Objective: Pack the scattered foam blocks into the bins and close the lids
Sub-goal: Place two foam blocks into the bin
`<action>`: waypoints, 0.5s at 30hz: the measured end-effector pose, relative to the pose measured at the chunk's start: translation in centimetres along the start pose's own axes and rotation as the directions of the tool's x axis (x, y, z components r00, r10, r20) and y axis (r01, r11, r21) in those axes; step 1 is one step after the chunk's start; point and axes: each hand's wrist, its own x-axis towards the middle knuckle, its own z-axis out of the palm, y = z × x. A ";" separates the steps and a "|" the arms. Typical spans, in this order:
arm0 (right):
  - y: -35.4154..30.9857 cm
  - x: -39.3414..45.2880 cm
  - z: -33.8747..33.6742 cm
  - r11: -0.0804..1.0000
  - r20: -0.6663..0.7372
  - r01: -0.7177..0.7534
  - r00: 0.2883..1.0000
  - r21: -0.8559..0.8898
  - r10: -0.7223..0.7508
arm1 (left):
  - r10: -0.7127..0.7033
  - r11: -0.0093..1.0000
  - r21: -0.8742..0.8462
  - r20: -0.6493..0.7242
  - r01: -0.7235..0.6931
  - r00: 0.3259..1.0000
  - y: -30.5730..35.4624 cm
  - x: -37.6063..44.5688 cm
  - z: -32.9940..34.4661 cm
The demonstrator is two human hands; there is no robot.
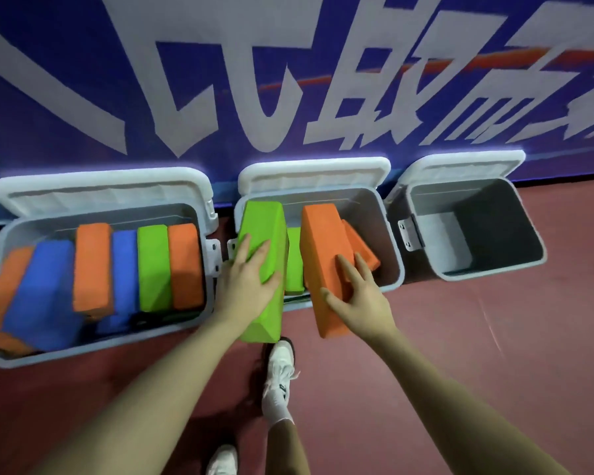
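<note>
Your left hand (251, 279) lies flat w/ fingers straight on a green foam block (264, 265); thumb wraps its right edge, so it's a pressing hold, not a curled grip. That block stands on end, leaning over the near-left rim of the middle bin (391, 269). Your right hand (357, 296) is spread open against the side of an orange foam block (323, 252), fingers straight, pushing it; this block also stands tilted across the near rim of the same bin.

Between your two hands, lower in the bin, sits a second green block (293, 258). Just beyond your right fingertips a second orange block (360, 248) leans inside.

Left of your left hand, the left bin (100, 341) holds orange, blue & green blocks on edge, packed side by side. Well right of your right hand, the right bin (460, 272) stands w/ no blocks visible inside. All three lids are up, resting against the blue wall banner (83, 80). Bins sit on the red floor (494, 337). Below your arms: white shoes (280, 368).
</note>
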 end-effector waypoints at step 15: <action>6.8 16.7 7.8 1.000 0.194 0.013 0.981 -0.019 -0.010 | -0.175 0.956 0.259 0.127 0.137 0.976 -2.6 14.0 11.7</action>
